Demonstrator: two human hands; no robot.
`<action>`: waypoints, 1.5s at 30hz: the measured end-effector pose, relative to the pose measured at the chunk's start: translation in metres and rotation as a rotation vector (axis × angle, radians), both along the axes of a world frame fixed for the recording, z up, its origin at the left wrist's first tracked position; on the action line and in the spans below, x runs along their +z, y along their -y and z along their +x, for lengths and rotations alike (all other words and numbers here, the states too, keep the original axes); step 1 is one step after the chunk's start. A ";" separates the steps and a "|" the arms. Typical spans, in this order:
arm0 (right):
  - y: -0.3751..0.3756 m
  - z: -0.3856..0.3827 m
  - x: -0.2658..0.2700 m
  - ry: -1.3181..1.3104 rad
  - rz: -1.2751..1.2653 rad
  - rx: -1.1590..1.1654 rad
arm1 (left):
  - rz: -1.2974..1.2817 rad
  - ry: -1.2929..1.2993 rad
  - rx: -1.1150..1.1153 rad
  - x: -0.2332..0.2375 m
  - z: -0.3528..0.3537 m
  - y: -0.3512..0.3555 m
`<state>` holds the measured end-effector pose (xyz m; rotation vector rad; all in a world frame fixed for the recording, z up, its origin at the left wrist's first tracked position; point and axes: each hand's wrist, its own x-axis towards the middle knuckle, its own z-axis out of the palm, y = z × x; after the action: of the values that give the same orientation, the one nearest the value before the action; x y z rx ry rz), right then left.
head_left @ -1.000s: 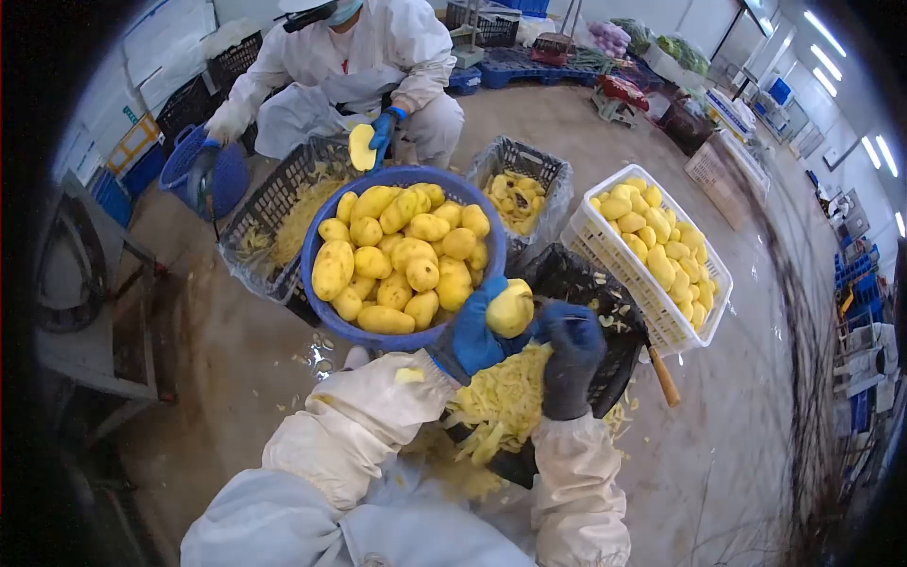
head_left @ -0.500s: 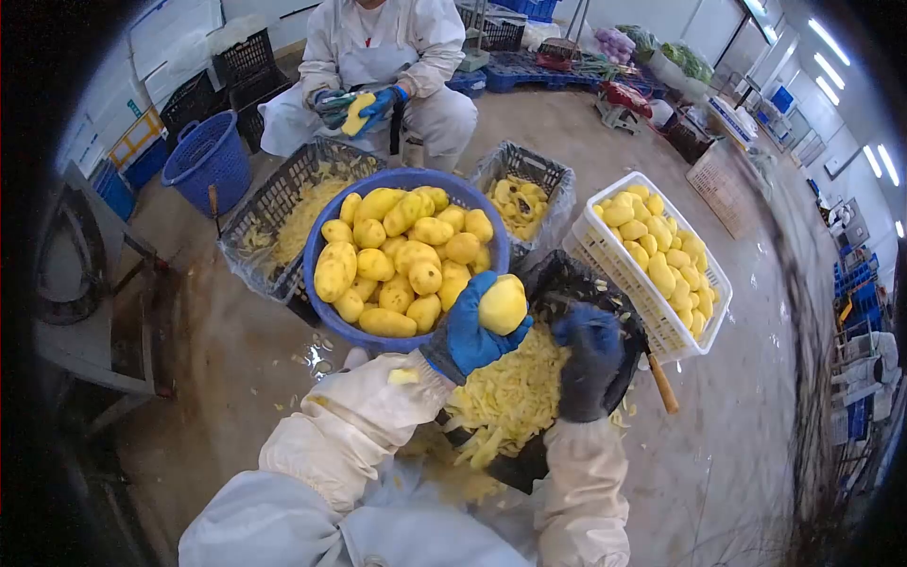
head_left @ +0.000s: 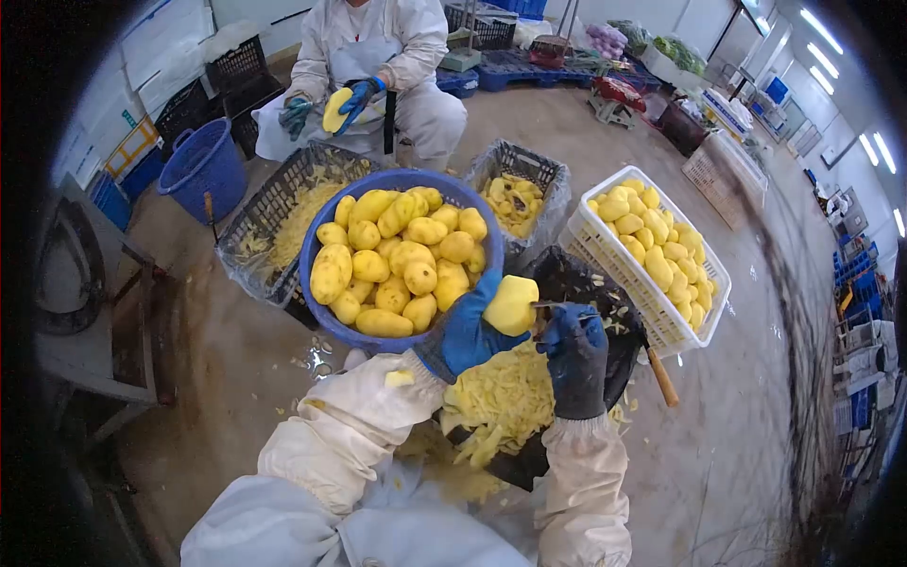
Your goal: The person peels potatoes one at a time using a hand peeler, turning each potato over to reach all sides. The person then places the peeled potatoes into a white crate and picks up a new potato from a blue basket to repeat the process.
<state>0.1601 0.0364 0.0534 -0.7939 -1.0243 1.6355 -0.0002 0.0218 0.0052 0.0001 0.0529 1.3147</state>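
My left hand [head_left: 463, 333], in a blue glove, is closed round a pale yellow peeled potato [head_left: 511, 306]. Opposite it, my right hand [head_left: 577, 357], in a dark glove, grips a small metal peeler [head_left: 542, 304]. The peeler's end is at the potato's right side; most of its handle is hidden by the fingers. Beneath both hands lies a heap of potato peelings [head_left: 501, 402] in a black-lined container [head_left: 619, 364]. Left of my left hand is a blue basin [head_left: 316, 307] full of potatoes [head_left: 409, 255], some with brown spots.
A white crate [head_left: 605, 255] of peeled potatoes stands at right, a wooden handle [head_left: 661, 378] near its lower corner. Lined black crates [head_left: 265, 222] with peelings stand beyond the basin. Opposite, a gloved co-worker [head_left: 378, 57] holds a potato. An empty-looking blue basket [head_left: 203, 170] sits left.
My right hand, blurred before, has moved slightly left and the peeler now meets the potato. The potato has turned in my left hand. The co-worker's hands have shifted down and apart.
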 end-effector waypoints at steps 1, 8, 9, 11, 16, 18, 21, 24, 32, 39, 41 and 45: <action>0.002 -0.001 0.003 0.048 0.043 -0.003 | 0.021 -0.128 -0.028 -0.003 -0.003 -0.001; -0.052 0.040 -0.059 0.236 0.368 -0.434 | 0.130 -0.517 -0.061 0.017 0.003 0.013; -0.038 0.032 -0.031 0.032 0.205 -0.348 | 0.125 -0.548 -0.021 0.016 0.001 0.012; -0.002 -0.002 0.003 0.103 0.155 -0.200 | 0.376 -0.988 0.231 0.016 -0.002 0.008; -0.043 0.035 -0.032 0.765 0.741 -0.532 | 0.203 -0.968 0.171 0.022 0.002 0.019; -0.036 0.030 -0.012 0.610 0.762 -0.586 | 0.142 -0.786 0.080 0.015 -0.004 0.013; 0.008 0.000 0.002 0.146 0.140 -0.033 | -0.027 -0.422 0.052 0.010 -0.002 0.012; -0.010 0.001 -0.014 0.106 0.230 -0.141 | 0.271 -0.691 0.166 0.013 0.001 0.017; 0.012 -0.010 0.005 0.203 0.106 0.004 | 0.141 -0.691 0.130 0.007 0.000 0.018; -0.005 0.022 0.003 0.212 0.026 -0.133 | 0.168 -1.265 0.232 0.009 -0.002 0.009; -0.010 0.040 -0.003 0.265 0.082 -0.250 | 0.412 -1.792 0.362 0.000 0.006 0.009; -0.011 0.087 0.002 0.108 0.062 -0.384 | -0.050 -0.818 -0.183 -0.029 0.025 0.020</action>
<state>0.2474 0.0473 0.0551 -0.9785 -0.9249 1.2396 0.0247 0.0015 -0.0243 0.4900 0.7632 1.0575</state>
